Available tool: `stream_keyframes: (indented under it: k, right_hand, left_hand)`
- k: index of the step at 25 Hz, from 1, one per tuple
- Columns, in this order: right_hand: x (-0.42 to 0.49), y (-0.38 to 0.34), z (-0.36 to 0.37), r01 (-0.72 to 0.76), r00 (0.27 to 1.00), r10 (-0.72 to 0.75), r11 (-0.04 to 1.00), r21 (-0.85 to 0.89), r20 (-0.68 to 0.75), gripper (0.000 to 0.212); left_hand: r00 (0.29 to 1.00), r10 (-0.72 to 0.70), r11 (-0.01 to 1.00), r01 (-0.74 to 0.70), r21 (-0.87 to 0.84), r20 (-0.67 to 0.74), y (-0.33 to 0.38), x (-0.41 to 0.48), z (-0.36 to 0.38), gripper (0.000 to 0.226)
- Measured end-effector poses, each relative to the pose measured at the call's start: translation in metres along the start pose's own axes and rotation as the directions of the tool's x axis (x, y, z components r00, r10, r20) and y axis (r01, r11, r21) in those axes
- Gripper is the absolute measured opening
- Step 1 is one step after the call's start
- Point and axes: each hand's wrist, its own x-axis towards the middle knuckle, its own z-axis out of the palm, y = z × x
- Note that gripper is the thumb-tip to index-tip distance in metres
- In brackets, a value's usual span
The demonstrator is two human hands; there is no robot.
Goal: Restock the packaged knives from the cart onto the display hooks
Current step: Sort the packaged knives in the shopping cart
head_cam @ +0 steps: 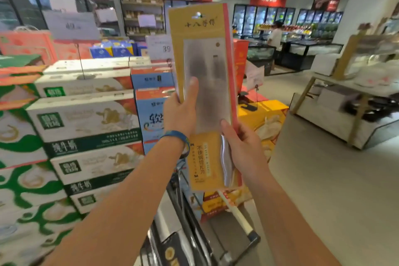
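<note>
I hold the packaged knife (206,84) upright between both grips: a flat glossy yellow card, clear blister over a broad steel blade. My left grip (180,112) pinches its edge; the right grip (244,147) curls round the lower end, above the cart (186,220). Carrying step, I judge — next needs a hook, none in view.

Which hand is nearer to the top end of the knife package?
Left. The left hand grips the knife package on its left edge near the middle; the right hand grips its right edge lower down, near the bottom.
</note>
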Motion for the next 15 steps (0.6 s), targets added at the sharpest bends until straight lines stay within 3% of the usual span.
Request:
stream_keyframes:
  k: [5, 9, 12, 15]
  right_hand:
    - [-0.026, 0.082, 0.024, 0.061, 0.998, -0.060, 0.994, -0.088, 0.015, 0.012]
    - [-0.047, 0.160, 0.035, -0.093, 0.996, 0.092, 0.980, -0.175, -0.014, 0.015]
    - [-0.059, 0.205, 0.048, -0.267, 0.962, 0.271, 0.929, -0.257, -0.019, 0.027]
    - [-0.064, 0.224, 0.069, -0.324, 0.938, 0.347, 0.873, -0.364, -0.002, 0.026]
  left_hand:
    - [0.973, -0.209, 0.945, 0.175, 0.276, 0.101, -0.108, -0.022, -0.033, 0.067]
    - [0.914, -0.399, 0.809, 0.311, 0.499, 0.076, -0.219, -0.063, -0.099, 0.036]
    - [0.807, -0.588, 0.540, 0.440, 0.717, -0.052, -0.282, -0.112, -0.148, 0.049]
    - [0.634, -0.769, 0.280, 0.440, 0.853, -0.075, -0.308, -0.154, -0.164, 0.051]
